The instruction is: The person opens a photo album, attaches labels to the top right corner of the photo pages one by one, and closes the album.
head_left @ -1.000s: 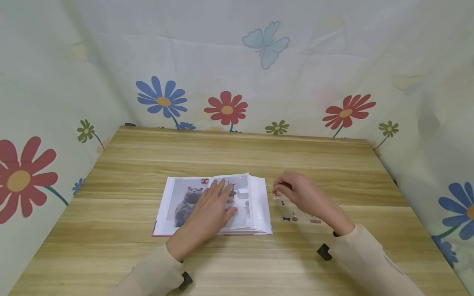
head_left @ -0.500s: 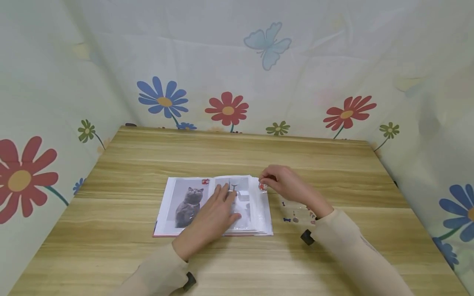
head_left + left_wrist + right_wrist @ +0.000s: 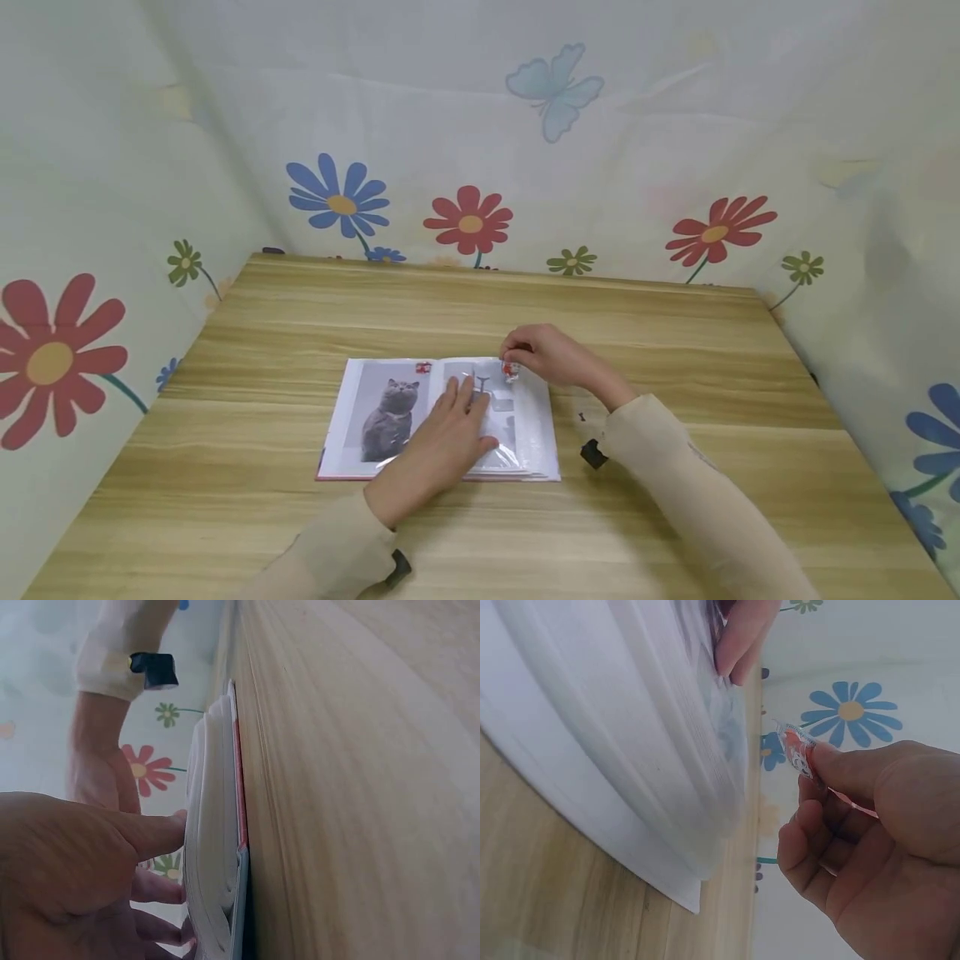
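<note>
An opened photo album (image 3: 536,433) lies on the table, with a grey cat photo (image 3: 390,417) on its left page. A small red sticker (image 3: 423,367) sits at that photo's upper right corner. My left hand (image 3: 446,437) rests on the right page with its fingers spread and straight, covering part of the photo there. Between thumb and forefinger my right hand (image 3: 555,354) pinches a small red-and-white sticker (image 3: 511,370), held over the right page's upper right corner. In the right wrist view this sticker (image 3: 798,750) is tilted and apart from the pages.
A clear sticker sheet (image 3: 583,410) lies right of the album, mostly hidden under the right forearm. The wooden table (image 3: 480,308) extends around the album. Flower-printed curtains (image 3: 622,158) stand behind and at both sides.
My right hand has moved left with the pinched sticker, from above the sticker sheet to the album's right page. My left hand stays on the page, shifting only slightly in view.
</note>
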### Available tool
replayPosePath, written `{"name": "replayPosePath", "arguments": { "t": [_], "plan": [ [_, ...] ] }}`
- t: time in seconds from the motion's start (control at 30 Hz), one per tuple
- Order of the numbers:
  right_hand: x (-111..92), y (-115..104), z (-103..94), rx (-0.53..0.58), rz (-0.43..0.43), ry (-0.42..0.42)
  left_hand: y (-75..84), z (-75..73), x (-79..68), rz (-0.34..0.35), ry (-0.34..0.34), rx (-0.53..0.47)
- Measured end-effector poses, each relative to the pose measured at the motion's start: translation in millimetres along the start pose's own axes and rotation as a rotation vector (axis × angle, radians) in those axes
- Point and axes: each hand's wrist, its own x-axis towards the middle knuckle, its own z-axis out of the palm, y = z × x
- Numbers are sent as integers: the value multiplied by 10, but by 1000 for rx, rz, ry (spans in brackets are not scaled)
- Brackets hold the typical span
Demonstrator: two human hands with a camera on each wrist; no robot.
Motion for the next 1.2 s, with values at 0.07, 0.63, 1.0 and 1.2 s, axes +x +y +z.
{"name": "replayPosePath", "arguments": {
  "t": [0.07, 0.63, 1.0, 1.2],
  "plan": [
    [58, 5, 14, 3, 3, -19, -3, 2, 1, -2, -6, 3],
    [242, 113, 103, 22, 24, -72, 7, -9, 14, -2, -8, 34],
    [241, 160, 213, 31, 105, -16, 12, -14, 2, -8, -9, 50],
    [247, 180, 255, 18, 122, 15, 10, -1, 6, -12, -14, 48]
  ]
}}
